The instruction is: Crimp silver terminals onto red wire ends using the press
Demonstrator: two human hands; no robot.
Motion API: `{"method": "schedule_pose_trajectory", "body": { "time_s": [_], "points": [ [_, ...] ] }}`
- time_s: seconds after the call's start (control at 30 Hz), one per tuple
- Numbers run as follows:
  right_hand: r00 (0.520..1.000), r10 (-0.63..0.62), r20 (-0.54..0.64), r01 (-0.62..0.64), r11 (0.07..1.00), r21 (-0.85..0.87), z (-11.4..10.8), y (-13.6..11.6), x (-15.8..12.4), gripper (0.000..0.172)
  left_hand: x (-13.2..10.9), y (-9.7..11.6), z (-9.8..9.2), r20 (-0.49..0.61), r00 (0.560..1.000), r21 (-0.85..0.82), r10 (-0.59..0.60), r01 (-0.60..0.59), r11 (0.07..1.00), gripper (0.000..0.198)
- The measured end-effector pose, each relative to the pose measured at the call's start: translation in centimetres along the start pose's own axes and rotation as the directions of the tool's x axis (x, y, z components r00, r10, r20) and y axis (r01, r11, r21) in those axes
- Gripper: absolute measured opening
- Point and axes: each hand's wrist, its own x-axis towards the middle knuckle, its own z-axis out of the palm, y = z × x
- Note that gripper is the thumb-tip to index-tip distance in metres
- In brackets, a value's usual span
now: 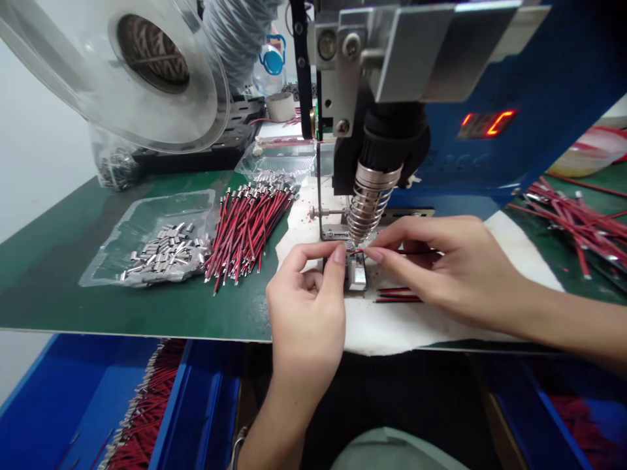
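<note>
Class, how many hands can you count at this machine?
2: the left hand, left of the metal block below the coiled spring, and the right hand, right of that block, pinching a wire.

The left hand [307,307] and right hand [448,264] are bare; a slim, metallic-looking band [238,446] edges the left forearm [274,427]; pale grey-green cloth [392,452] shows below.

Wire [357,251] in right fingers [386,259]
</note>
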Motion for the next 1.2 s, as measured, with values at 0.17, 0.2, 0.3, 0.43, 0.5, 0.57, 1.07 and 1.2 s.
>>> {"method": "schedule_pose_trajectory", "body": {
  "time_s": [0.17,0.2,0.3,0.43,0.5,0.57,1.07,1.2],
  "points": [
    [1.0,-0.008,0.0,0.008,1.0,-0.001,0.05,0.03,0.08,0.011,-0.07,-0.22,-0.06,-0.002,1.0,-0.013,0.01,-0.01,1.0,0.032],
    [1.0,-0.008,0.003,0.008,1.0,-0.003,0.07,-0.01,0.07,0.011,-0.08,-0.21,-0.06,-0.001,1.0,-0.013,0.01,-0.01,1.0,0.032],
    [1.0,0.002,0.01,-0.002,1.0,-0.004,0.09,-0.13,0.03,0.011,-0.09,-0.12,-0.09,0.008,1.0,-0.011,0.003,-0.002,1.0,0.031],
    [1.0,0.025,0.012,-0.025,1.0,0.004,0.13,-0.11,-0.04,0.011,-0.04,-0.02,-0.09,0.004,1.0,-0.01,0.003,-0.003,1.0,0.03],
    [0.999,0.034,0.008,-0.034,0.999,0.009,0.17,-0.06,-0.07,0.01,0.02,-0.01,-0.06,-0.005,1.0,-0.01,0.002,-0.002,1.0,0.03],
    [0.999,0.041,0.0,-0.041,0.999,0.015,0.2,-0.02,-0.09,0.011,0.08,-0.05,-0.03,-0.009,1.0,-0.007,0.003,-0.003,1.0,0.03],
    [0.999,0.026,0.018,-0.027,1.0,0.009,0.04,-0.17,-0.23,0.011,-0.04,0.18,-0.07,-0.006,1.0,0.025,-0.014,0.015,1.0,0.033],
    [0.999,0.039,0.008,-0.039,0.999,0.012,0.1,-0.14,-0.25,0.011,0.07,-0.23,-0.04,-0.015,1.0,0.011,0.012,-0.012,1.0,0.034]
  ]
}}
